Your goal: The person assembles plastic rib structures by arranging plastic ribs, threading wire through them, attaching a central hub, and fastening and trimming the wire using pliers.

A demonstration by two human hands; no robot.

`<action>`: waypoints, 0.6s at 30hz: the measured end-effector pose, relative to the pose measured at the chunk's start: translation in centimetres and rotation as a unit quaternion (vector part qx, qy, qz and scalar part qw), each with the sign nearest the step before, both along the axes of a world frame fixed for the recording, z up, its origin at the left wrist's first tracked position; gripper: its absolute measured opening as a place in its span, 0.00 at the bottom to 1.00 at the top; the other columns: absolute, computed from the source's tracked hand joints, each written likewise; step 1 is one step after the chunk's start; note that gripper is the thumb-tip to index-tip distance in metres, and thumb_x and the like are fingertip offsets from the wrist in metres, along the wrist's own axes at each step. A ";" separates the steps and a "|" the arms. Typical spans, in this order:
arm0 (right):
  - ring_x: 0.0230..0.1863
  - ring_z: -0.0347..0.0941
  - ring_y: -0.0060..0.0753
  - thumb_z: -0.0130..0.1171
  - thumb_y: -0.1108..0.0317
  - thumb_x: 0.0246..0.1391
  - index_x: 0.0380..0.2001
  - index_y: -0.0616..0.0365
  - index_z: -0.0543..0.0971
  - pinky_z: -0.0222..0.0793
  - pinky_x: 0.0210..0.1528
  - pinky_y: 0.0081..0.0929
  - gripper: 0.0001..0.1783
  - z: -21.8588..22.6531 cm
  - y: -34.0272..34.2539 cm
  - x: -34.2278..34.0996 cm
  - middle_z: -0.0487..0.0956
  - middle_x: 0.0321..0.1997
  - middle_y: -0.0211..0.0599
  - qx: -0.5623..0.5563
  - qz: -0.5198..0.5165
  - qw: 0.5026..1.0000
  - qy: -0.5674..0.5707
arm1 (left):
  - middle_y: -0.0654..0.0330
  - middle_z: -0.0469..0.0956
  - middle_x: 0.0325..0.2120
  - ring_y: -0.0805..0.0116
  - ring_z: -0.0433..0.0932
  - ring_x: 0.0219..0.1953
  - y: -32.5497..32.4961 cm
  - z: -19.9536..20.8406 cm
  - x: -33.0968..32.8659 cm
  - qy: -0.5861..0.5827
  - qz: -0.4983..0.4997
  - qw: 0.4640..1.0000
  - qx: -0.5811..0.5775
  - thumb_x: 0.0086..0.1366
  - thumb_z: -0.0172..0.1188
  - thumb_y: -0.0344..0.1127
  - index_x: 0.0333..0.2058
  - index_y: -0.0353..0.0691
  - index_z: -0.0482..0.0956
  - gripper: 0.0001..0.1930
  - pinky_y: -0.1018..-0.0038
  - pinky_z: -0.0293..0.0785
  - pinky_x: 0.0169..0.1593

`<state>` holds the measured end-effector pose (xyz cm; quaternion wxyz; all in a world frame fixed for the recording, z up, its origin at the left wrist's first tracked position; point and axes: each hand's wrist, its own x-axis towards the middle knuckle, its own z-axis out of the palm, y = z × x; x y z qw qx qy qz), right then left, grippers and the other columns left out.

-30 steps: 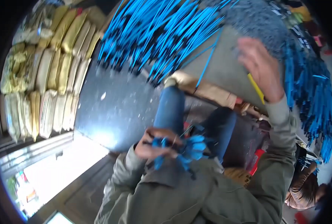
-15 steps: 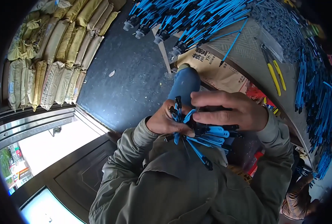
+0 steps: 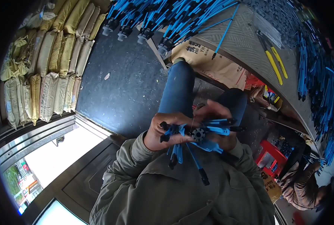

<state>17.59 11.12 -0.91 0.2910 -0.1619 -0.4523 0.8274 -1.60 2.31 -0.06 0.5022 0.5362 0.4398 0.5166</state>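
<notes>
In front of my chest I hold an assembly of blue plastic rods with black ends, spreading out around a round black notched hub. My left hand is closed around its left side, with the thumb beside the hub. My right hand closes on the rods on the right, its fingers partly hidden behind them. Several rods hang below the hands, one long rod pointing down toward my jacket. The hub faces up; what lies beneath it is hidden.
A grey worktable curves along the right, bearing piled similar blue-rod assemblies, yellow-handled pliers and loose blue rods. Stacked sacks stand far left. A red stool and another person are at lower right.
My right hand has come down and inward from above the assembly to grip its right side. The assembly has turned so the hub shows, and my left hand has shifted slightly lower.
</notes>
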 end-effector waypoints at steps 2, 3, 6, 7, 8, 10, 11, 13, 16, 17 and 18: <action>0.46 0.70 0.34 0.61 0.47 0.48 0.59 0.61 0.60 0.65 0.50 0.30 0.41 0.2 0.9 0.1 0.71 0.45 0.43 0.137 0.002 0.989 -0.059 | 0.56 0.79 0.32 0.70 0.78 0.37 0.4 0.3 0.7 -0.017 0.003 0.999 -0.036 0.50 0.69 0.32 0.39 0.34 0.78 0.17 0.76 0.72 0.41; 0.41 0.71 0.32 0.59 0.45 0.49 0.58 0.61 0.62 0.66 0.46 0.27 0.41 0.5 1.3 0.3 0.72 0.41 0.42 0.204 0.004 0.975 -0.088 | 0.56 0.79 0.31 0.68 0.79 0.37 0.6 0.5 1.2 -0.034 0.013 0.997 -0.070 0.49 0.70 0.36 0.36 0.35 0.78 0.17 0.74 0.73 0.40; 0.37 0.68 0.28 0.61 0.49 0.48 0.52 0.63 0.68 0.63 0.42 0.24 0.35 2.0 2.6 0.8 0.71 0.36 0.38 0.175 0.069 0.976 -0.110 | 0.56 0.77 0.31 0.66 0.79 0.38 -0.1 -0.1 2.4 -0.078 0.056 0.989 -0.113 0.49 0.71 0.38 0.33 0.37 0.77 0.16 0.72 0.74 0.41; 0.35 0.67 0.26 0.62 0.52 0.47 0.50 0.64 0.71 0.62 0.40 0.22 0.32 2.2 2.8 0.8 0.71 0.34 0.36 0.162 0.101 0.974 -0.121 | 0.56 0.77 0.32 0.66 0.78 0.39 -0.2 -0.1 2.9 -0.106 0.090 0.983 -0.118 0.48 0.71 0.38 0.32 0.37 0.75 0.16 0.71 0.74 0.42; 0.35 0.67 0.26 0.62 0.52 0.47 0.50 0.64 0.71 0.62 0.40 0.22 0.32 2.2 3.0 0.8 0.71 0.34 0.36 0.161 0.099 0.975 -0.121 | 0.56 0.76 0.33 0.65 0.78 0.39 -0.2 0.0 3.2 -0.134 0.123 0.975 -0.124 0.48 0.71 0.37 0.30 0.38 0.74 0.16 0.71 0.74 0.43; 0.36 0.68 0.22 0.62 0.59 0.47 0.47 0.63 0.73 0.63 0.39 0.20 0.25 1.9 3.5 0.5 0.72 0.35 0.34 0.189 0.121 0.971 -0.079 | 0.55 0.75 0.35 0.66 0.77 0.40 -0.3 0.3 3.7 -0.160 0.128 0.972 -0.116 0.49 0.70 0.35 0.31 0.37 0.74 0.16 0.72 0.72 0.43; 0.36 0.68 0.20 0.62 0.63 0.47 0.45 0.63 0.75 0.63 0.39 0.20 0.22 1.8 3.6 0.5 0.72 0.35 0.34 0.202 0.132 0.969 -0.057 | 0.54 0.74 0.37 0.67 0.76 0.40 -0.3 0.6 3.9 -0.186 0.136 0.967 -0.108 0.50 0.69 0.34 0.33 0.36 0.73 0.15 0.73 0.71 0.43; 0.35 0.68 0.19 0.61 0.64 0.47 0.43 0.63 0.75 0.63 0.38 0.19 0.20 2.0 3.5 0.4 0.73 0.34 0.33 0.177 0.127 0.974 -0.070 | 0.53 0.73 0.38 0.68 0.75 0.40 -0.1 0.7 3.8 -0.212 0.143 0.962 -0.100 0.51 0.68 0.32 0.34 0.35 0.73 0.15 0.74 0.70 0.44; 0.33 0.68 0.16 0.61 0.66 0.47 0.38 0.63 0.76 0.63 0.38 0.18 0.16 2.7 3.3 0.1 0.73 0.33 0.32 0.125 0.119 0.981 -0.093 | 0.52 0.73 0.37 0.66 0.74 0.39 0.4 0.3 2.5 0.042 0.124 0.991 0.026 0.50 0.69 0.33 0.33 0.36 0.74 0.15 0.73 0.69 0.45; 0.33 0.67 0.17 0.60 0.67 0.46 0.35 0.63 0.76 0.62 0.37 0.18 0.13 3.3 3.1 0.0 0.73 0.32 0.32 0.088 0.104 0.983 -0.125 | 0.52 0.73 0.37 0.66 0.74 0.39 0.4 0.4 2.5 0.042 0.123 0.991 0.026 0.50 0.69 0.33 0.33 0.36 0.74 0.15 0.73 0.69 0.45; 0.33 0.66 0.18 0.59 0.68 0.46 0.31 0.63 0.76 0.61 0.37 0.19 0.11 3.8 2.9 -0.2 0.72 0.31 0.33 0.050 0.090 0.982 -0.157 | 0.52 0.73 0.37 0.65 0.74 0.40 0.4 0.5 2.5 0.043 0.118 0.992 0.016 0.50 0.69 0.33 0.32 0.36 0.74 0.15 0.72 0.69 0.45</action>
